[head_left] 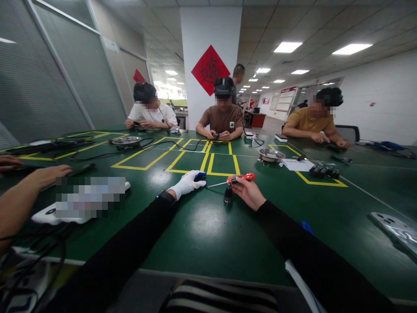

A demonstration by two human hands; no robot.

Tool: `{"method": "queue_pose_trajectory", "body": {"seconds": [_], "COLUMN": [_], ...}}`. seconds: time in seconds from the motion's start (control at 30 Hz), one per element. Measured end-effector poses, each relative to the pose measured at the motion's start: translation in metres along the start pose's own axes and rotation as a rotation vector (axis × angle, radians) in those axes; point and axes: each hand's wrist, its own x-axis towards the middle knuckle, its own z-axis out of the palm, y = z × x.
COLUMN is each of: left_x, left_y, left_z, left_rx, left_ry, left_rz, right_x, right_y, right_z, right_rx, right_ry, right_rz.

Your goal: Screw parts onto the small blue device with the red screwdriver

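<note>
Right hand (249,192) gripping a red screwdriver (248,176), its shaft toward nine o'clock.
Gloved left hand (186,184) is beside a blue piece (200,175), grip unclear; a black cylinder (228,195) stands at the right hand's nine o'clock on the worktop (192,248).

Across the table (195,243), three people are sitting: one left (151,114), one in the middle (221,119), one right (311,124). A pillar (198,30) is standing behind the middle one. One bowl (126,140) is resting towards the left, another (271,155) towards the right, paper (298,165) lying beside it. A screwdriver (243,178) is pointing left from the right hand (249,194), a cylinder (228,194) standing on its near side. Far right, a phone (395,228) is lying.
</note>
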Motion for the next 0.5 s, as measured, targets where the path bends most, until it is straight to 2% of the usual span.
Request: {"method": "queue_pose_trajectory", "body": {"seconds": [0.3, 0.5], "left_x": [0.004, -0.001], "left_y": [-0.008, 0.002], "left_z": [0.002, -0.003], "left_rx": [0.005, 0.026], "left_ry": [-0.038, -0.043], "left_rz": [0.013, 0.012], "right_x": [0.001, 0.003], "right_y": [0.001, -0.002], "right_z": [0.002, -0.002], "right_rx": [0.028, 0.164], "right_ry": [-0.005, 0.136], "right_rz": [0.000, 0.038]}}
